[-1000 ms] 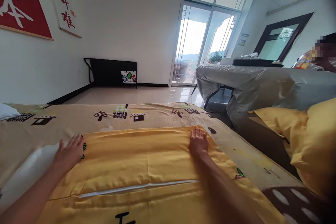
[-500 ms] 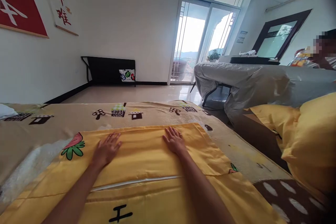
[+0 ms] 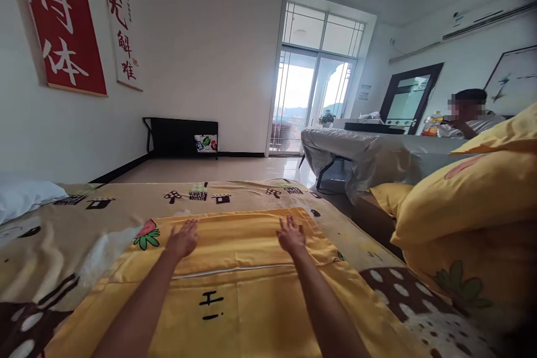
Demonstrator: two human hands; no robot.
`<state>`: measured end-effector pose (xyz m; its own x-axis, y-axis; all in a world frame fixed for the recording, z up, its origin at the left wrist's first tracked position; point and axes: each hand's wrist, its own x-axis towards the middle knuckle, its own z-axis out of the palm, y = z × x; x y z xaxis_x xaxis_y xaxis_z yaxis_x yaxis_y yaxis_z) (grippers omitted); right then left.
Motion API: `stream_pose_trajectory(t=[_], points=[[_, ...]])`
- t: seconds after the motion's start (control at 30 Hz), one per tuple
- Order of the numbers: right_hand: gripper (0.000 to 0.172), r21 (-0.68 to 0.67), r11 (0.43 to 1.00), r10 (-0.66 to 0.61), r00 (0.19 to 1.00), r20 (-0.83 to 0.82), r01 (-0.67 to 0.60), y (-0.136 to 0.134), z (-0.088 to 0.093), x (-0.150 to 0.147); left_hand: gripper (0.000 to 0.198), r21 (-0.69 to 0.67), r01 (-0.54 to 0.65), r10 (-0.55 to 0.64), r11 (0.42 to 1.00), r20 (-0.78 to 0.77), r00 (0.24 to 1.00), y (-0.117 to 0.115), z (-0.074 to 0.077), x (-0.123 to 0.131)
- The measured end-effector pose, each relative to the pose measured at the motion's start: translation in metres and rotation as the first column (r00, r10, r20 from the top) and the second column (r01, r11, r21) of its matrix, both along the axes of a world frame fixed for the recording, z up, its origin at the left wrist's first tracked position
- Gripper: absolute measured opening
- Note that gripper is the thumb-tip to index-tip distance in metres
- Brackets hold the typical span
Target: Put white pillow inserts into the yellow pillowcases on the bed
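A yellow printed cloth [image 3: 239,240], which looks like a pillowcase, lies spread on the bed in front of me. It bears a fruit print with green leaves at its far left corner and black lettering nearer to me. A pale strip crosses its middle, where one layer's edge lies. My left hand [image 3: 183,239] is open on the far left part of the cloth, fingers stretched forward. Towards the far right, my right hand [image 3: 292,235] is open with fingers spread, on or just above the cloth. Neither hand grips anything.
A beige patterned blanket [image 3: 138,198] covers the bed. Yellow pillows [image 3: 474,196] are piled at the right, and a white pillow [image 3: 29,198] lies at the left. Beyond stands a plastic-covered table [image 3: 377,151], with a person [image 3: 470,117] behind it.
The view has tilted up and turned right, showing more wall and pillows. My right hand has shifted towards the cloth's right side, fingers more spread. My left hand stays on the left part.
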<state>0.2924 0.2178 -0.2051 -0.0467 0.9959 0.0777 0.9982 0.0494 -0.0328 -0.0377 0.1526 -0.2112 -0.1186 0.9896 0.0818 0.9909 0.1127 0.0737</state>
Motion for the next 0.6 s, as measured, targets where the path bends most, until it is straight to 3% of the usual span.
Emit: stream_pose_trajectory(t=[0.07,0.13,0.23,0.3,0.37,0.5,0.6], points=[[0.053,0.001,0.983,0.184,0.981,-0.062,-0.184,-0.024,-0.004,-0.051,0.054,-0.038,0.091,-0.090,0.995,0.036,0.995,0.006,-0.006,0.059],[0.050,-0.001,0.949,0.314,0.944,-0.104,-0.315,-0.046,-0.017,-0.090,0.055,-0.078,0.151,-0.147,0.985,0.062,0.987,0.006,-0.019,0.100],[0.049,0.022,0.933,0.358,0.919,-0.165,-0.359,-0.061,-0.045,-0.113,0.054,-0.091,0.156,-0.150,0.984,0.070,0.986,-0.002,-0.042,0.117],[0.049,0.044,0.941,0.337,0.914,-0.227,-0.336,-0.057,-0.058,-0.105,0.056,-0.078,0.123,-0.118,0.989,0.061,0.991,-0.010,-0.050,0.100],[0.051,0.038,0.957,0.288,0.924,-0.251,-0.288,-0.046,-0.063,-0.083,0.058,-0.083,0.083,-0.080,0.993,0.042,0.996,-0.019,-0.050,0.068],[0.052,-0.024,0.995,0.088,0.982,-0.167,-0.094,-0.028,-0.057,-0.003,0.052,-0.122,-0.016,0.013,0.992,-0.025,1.000,-0.053,-0.046,-0.028],[0.051,-0.027,1.000,-0.015,0.991,-0.136,0.011,-0.032,-0.050,0.069,0.048,-0.149,-0.126,0.106,0.981,-0.137,0.985,-0.086,-0.051,-0.102]])
